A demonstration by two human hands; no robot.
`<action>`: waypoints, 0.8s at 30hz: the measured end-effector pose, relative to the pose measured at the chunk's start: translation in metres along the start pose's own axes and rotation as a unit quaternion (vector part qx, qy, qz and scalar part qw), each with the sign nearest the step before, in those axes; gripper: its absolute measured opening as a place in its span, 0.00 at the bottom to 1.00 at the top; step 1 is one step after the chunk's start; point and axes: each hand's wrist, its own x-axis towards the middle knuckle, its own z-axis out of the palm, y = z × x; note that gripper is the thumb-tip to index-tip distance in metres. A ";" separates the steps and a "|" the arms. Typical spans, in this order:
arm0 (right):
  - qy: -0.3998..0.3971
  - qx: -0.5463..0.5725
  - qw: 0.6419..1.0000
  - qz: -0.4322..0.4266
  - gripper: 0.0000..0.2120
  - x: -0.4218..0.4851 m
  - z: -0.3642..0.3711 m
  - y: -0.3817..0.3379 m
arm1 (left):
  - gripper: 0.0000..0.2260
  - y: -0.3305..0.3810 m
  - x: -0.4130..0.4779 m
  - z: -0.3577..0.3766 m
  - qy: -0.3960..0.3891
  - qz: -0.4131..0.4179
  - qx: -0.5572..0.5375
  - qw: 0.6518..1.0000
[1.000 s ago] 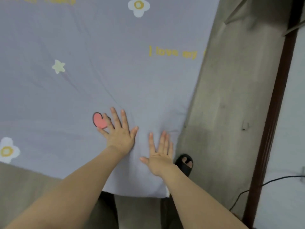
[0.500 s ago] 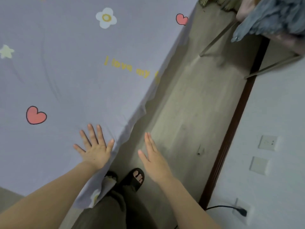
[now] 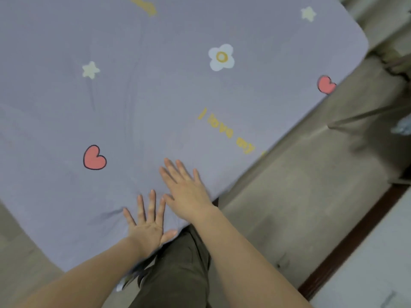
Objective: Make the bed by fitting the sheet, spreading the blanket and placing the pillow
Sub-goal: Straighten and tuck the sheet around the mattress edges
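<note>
Both hands lay flat with fingers spread: the left hand (image 3: 148,226) at the near corner, the right hand (image 3: 185,187) just beyond it by the edge, pressing the lavender sheet (image 3: 155,96) covering the bed. This looked like smoothing the fitted sheet; next likely calls for sweeping outward along the edge. Half a second before, the right hand hovered over the floor (image 3: 295,196).
</note>
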 end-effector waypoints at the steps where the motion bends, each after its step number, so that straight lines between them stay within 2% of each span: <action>1: -0.007 -0.017 1.000 -0.023 0.31 0.017 -0.003 0.000 | 0.46 0.000 -0.001 -0.004 0.014 -0.002 0.007 1.000; 3: -0.020 -0.053 0.996 -0.070 0.31 0.047 -0.008 0.005 | 0.44 0.001 -0.003 -0.005 0.063 0.013 -0.020 0.998; 5: -0.016 -0.107 0.988 -0.106 0.30 0.068 -0.019 0.029 | 0.43 0.001 -0.004 -0.008 0.074 0.011 -0.045 0.996; 7: 0.003 -0.139 0.985 -0.099 0.30 0.076 -0.036 0.076 | 0.42 0.001 -0.004 -0.008 0.091 0.011 -0.049 0.995; 9: 0.055 -0.145 0.988 -0.008 0.30 0.068 -0.059 0.134 | 0.40 0.006 -0.008 -0.013 0.097 0.014 -0.044 0.994; 11: 0.107 -0.126 0.977 0.136 0.32 0.044 -0.084 0.184 | 0.37 0.016 -0.015 -0.033 0.097 0.010 -0.069 0.993; 14: 0.097 -0.062 0.958 0.263 0.35 0.007 -0.110 0.237 | 0.35 0.026 -0.009 -0.090 0.113 -0.080 -0.188 0.972; 17: 0.028 -0.022 0.947 0.320 0.36 -0.005 -0.130 0.262 | 0.32 0.022 0.034 -0.153 0.168 -0.191 -0.243 0.936; 19: 0.019 -0.035 0.940 0.339 0.37 0.001 -0.142 0.261 | 0.32 0.018 0.076 -0.189 0.172 -0.251 -0.256 0.918; 22: 0.095 -0.041 0.936 0.337 0.36 0.022 -0.175 0.253 | 0.38 0.047 0.139 -0.230 0.140 -0.306 -0.295 0.894; 24: 0.127 -0.050 0.949 0.285 0.34 0.045 -0.202 0.255 | 0.41 0.089 0.168 -0.249 0.146 -0.286 -0.292 0.901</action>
